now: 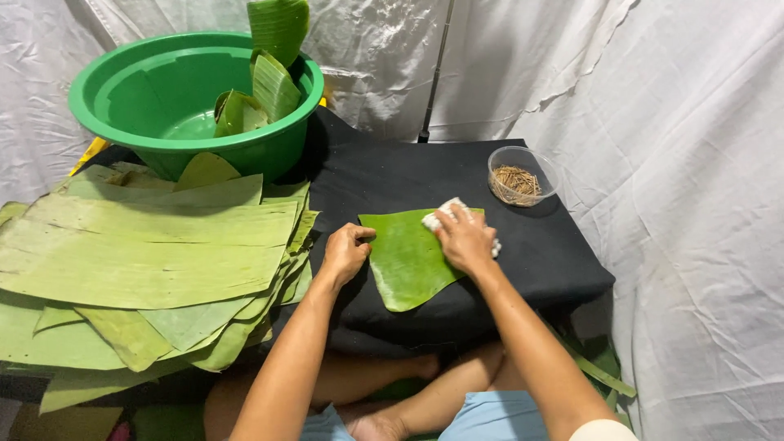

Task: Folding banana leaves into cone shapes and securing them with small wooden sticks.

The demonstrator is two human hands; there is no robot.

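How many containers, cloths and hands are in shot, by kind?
Basins: 1, the green basin
Clear cups: 1, the cup of sticks
Cloths: 1, the white cloth under the right hand
Hands: 2, counting the left hand pinning the single leaf
Total: 5
The stacked leaves overlap too much to count.

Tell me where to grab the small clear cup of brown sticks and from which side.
Grip the clear cup around its round wall just under the rim, coming from above with the right hand, which is nearer. It stands upright and open-topped on the black cloth, nothing crowding it, so a level lift likely keeps the sticks in.
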